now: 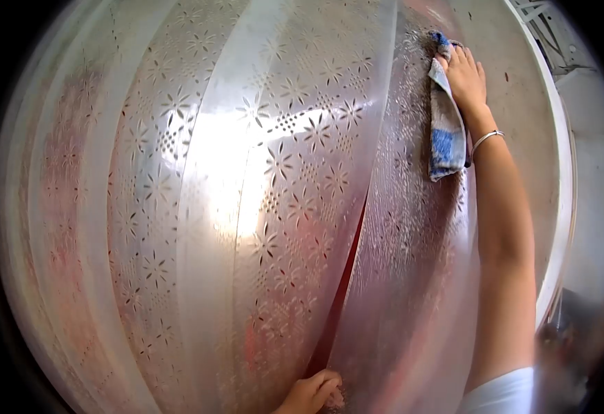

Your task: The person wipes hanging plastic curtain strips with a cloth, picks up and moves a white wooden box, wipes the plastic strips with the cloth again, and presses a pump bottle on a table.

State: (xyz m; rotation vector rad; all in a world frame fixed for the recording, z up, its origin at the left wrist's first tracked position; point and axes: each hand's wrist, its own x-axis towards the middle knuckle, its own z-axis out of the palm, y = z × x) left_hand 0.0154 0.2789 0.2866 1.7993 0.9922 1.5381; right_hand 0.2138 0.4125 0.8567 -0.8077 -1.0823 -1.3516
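Observation:
A clear plastic strip curtain (281,276) with an embossed flower pattern hangs in overlapping strips across most of the view. High on the right, my right hand (465,77) is closed on a blue-and-white cloth (447,131), pressed against the rightmost strip (412,207). One end of the cloth dangles below the fingers. At the bottom, my left hand (314,392) has curled fingers around the edge of that same strip, just under a narrow red gap between strips. Part of the left hand lies out of frame.
To the right of the curtain stands a beige wall (516,124) with a white edge (557,159). Past that edge, pale panels and a metal frame (554,34) show, with blurred dark items low down. Bright light glares off the middle strips.

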